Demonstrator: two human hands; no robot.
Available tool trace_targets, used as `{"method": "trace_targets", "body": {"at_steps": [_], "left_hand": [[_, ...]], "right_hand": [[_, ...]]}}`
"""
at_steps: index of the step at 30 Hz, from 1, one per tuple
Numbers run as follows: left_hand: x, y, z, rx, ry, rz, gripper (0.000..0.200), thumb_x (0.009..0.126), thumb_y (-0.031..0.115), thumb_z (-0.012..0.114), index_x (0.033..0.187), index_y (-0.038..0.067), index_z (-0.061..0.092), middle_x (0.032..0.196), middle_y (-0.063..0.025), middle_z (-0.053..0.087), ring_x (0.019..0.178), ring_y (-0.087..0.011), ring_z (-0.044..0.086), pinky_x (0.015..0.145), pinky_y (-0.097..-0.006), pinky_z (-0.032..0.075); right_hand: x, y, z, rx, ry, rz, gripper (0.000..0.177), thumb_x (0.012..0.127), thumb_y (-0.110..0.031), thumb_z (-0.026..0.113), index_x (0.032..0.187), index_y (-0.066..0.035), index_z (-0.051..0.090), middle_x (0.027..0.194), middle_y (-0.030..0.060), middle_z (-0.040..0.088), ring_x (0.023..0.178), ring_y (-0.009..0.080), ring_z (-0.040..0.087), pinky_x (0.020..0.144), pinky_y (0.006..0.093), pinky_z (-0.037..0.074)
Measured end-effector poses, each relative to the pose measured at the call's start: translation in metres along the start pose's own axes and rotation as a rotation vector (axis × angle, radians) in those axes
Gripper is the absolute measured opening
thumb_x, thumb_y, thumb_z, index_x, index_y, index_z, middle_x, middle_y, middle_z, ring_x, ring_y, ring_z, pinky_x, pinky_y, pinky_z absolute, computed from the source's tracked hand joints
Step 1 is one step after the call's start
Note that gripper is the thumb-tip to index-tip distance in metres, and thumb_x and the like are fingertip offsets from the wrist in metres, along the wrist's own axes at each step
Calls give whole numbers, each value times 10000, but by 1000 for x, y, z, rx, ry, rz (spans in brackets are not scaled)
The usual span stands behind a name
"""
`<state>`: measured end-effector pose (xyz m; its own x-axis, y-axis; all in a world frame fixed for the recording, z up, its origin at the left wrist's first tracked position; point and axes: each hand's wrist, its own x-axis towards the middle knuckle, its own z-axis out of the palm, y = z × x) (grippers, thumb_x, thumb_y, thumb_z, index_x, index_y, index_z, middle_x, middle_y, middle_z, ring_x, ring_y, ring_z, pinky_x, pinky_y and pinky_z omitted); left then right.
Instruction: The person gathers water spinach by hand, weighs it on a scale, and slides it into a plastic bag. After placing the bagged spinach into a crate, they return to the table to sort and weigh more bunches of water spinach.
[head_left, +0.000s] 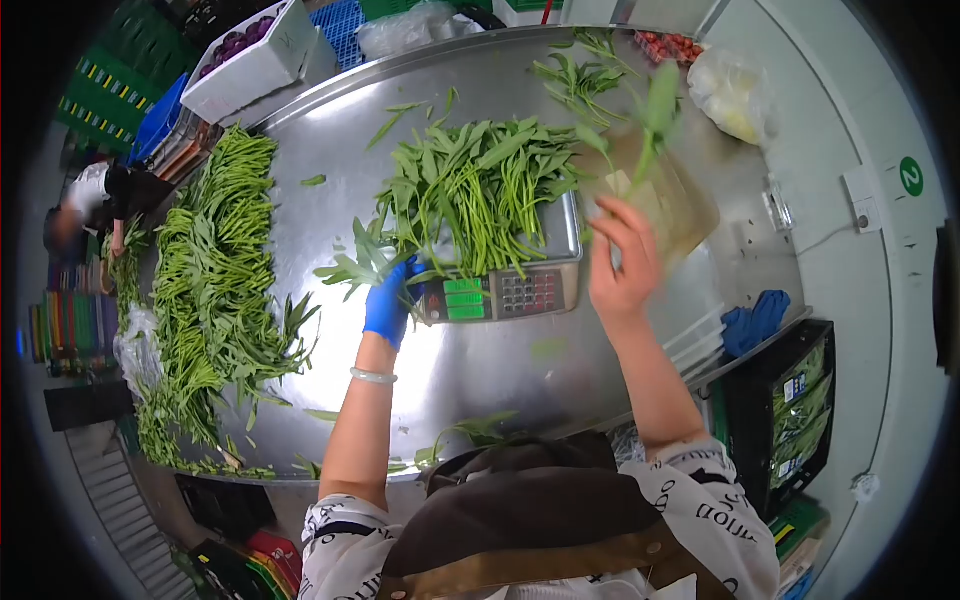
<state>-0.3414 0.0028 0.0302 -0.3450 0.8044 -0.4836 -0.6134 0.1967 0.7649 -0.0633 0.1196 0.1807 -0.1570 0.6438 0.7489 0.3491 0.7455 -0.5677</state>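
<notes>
A bundle of leafy water spinach (480,195) lies on the pan of a digital scale (540,290), its cut stems hanging toward the green-lit displays. My left hand (388,305), in a blue glove, is closed at the scale's left corner, with a few loose water spinach leaves (352,262) fanning out from its fingers. My bare right hand (625,262) is raised right of the scale, fingers loosely curled and apart. Just beyond its fingertips, a motion-blurred leafy sprig (655,115) appears in the air, seemingly out of the hand. Below it is a blurred tan sheet-like thing (690,205).
A long heap of water spinach (215,280) lines the table's left side. Loose sprigs (580,85), red produce (668,46) and a plastic bag (728,95) are at the far right. A blue glove (755,322) lies at the right edge. Another person (105,195) stands at left.
</notes>
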Motion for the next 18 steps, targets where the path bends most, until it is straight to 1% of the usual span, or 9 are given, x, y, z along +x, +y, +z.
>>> {"method": "trace_targets", "body": {"at_steps": [3, 5, 8, 9, 12, 13, 16, 17, 18], "left_hand": [[-11, 0, 10, -33, 15, -11, 323, 950, 201, 497, 1212, 23, 559, 1035, -74, 656, 881, -154, 618, 758, -266, 478], [-3, -7, 7, -11, 63, 2, 306, 946, 192, 507, 1192, 22, 571, 1016, -69, 658, 857, -148, 616, 735, -255, 477], [-5, -4, 19, -19, 137, 35, 265, 939, 165, 522, 1147, 22, 600, 955, -55, 663, 808, -134, 610, 696, -240, 474], [-7, -2, 22, -16, 145, 46, 262, 938, 161, 521, 1144, 22, 603, 951, -55, 664, 806, -133, 609, 695, -241, 474], [-5, -14, 12, 0, 121, 35, 250, 914, 149, 563, 1122, 21, 615, 952, -63, 665, 806, -135, 614, 702, -256, 488], [-1, -15, 10, 14, 94, 32, 247, 902, 145, 584, 1112, 20, 620, 955, -67, 666, 807, -138, 617, 706, -262, 495], [-16, -6, 33, 48, 136, 84, 238, 898, 139, 584, 1100, 23, 628, 962, -60, 666, 806, -133, 618, 697, -258, 496], [-20, -5, 39, 24, 154, 123, 236, 894, 139, 586, 1097, 26, 630, 922, -44, 659, 798, -134, 614, 714, -262, 497], [-23, -3, 37, 59, 150, 129, 246, 901, 148, 577, 1115, 37, 626, 921, -35, 656, 799, -129, 609, 701, -259, 484]], "right_hand": [[14, -3, 40, 147, -38, -17, 190, 778, 90, 559, 928, -9, 621, 1084, 120, 619, 968, 278, 604, 853, 330, 467], [7, 6, 68, 249, -284, 175, 210, 772, 64, 561, 960, -11, 620, 1095, 102, 620, 1015, 306, 579, 867, 357, 463], [-24, 26, 91, -157, -454, -38, 253, 764, 33, 573, 1010, -16, 610, 1126, 91, 612, 1073, 303, 542, 890, 377, 452], [-29, 19, 89, -188, -425, -61, 262, 773, -17, 583, 1034, -33, 598, 1091, 94, 612, 1089, 274, 524, 892, 378, 450], [-50, 3, 97, -109, -621, 116, 248, 783, -78, 598, 1029, -43, 590, 1023, 84, 613, 1044, 259, 539, 842, 366, 472], [-59, -1, 108, -110, -659, 119, 237, 801, -163, 618, 1004, -43, 593, 974, 85, 610, 989, 283, 569, 784, 389, 489], [-63, -15, 138, -219, -806, 310, 255, 815, -216, 629, 990, -32, 598, 977, 107, 618, 916, 318, 601, 746, 411, 500], [-65, -8, 147, -221, -884, 349, 262, 835, -243, 620, 984, -29, 597, 919, 134, 635, 847, 347, 618, 723, 426, 497], [-67, 1, 153, -135, -878, 396, 259, 839, -240, 615, 986, -28, 594, 894, 141, 638, 832, 347, 618, 714, 424, 493]]}}
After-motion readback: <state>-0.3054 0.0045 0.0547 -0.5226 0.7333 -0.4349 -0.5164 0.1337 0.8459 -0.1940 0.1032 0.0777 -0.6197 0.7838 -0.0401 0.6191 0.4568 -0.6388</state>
